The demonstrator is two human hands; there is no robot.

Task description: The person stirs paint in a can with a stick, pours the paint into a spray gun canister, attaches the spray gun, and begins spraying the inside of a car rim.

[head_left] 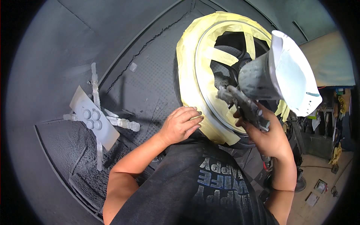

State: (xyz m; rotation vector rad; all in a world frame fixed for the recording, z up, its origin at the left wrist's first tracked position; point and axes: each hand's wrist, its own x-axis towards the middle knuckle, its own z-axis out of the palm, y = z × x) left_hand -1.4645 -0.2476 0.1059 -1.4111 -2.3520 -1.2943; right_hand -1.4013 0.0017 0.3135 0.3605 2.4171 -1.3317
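Note:
My right hand (268, 137) is closed around a dark, paint-stained spray gun (245, 107). Atop the gun sits a tilted grey cup (258, 77), with a flared white paper-like piece (296, 75) at its mouth, stained pale grey-blue inside. Behind the gun stands a round wheel (204, 71) covered in yellow masking tape, with a bare silvery ring and dark openings in its middle. At the wheel's near left edge is my left hand (182, 125), its fingers slightly bent and apart, the tips at the tape. Its thumb is hidden.
To the left, a pale panel with several round knobs (92, 119) rests on a stand with wrapped arms (123, 123). Grey walls (56, 56) enclose this side. Shelving with clutter (318, 127) stands at right, above a floor with small boxes (320, 186) and a cable.

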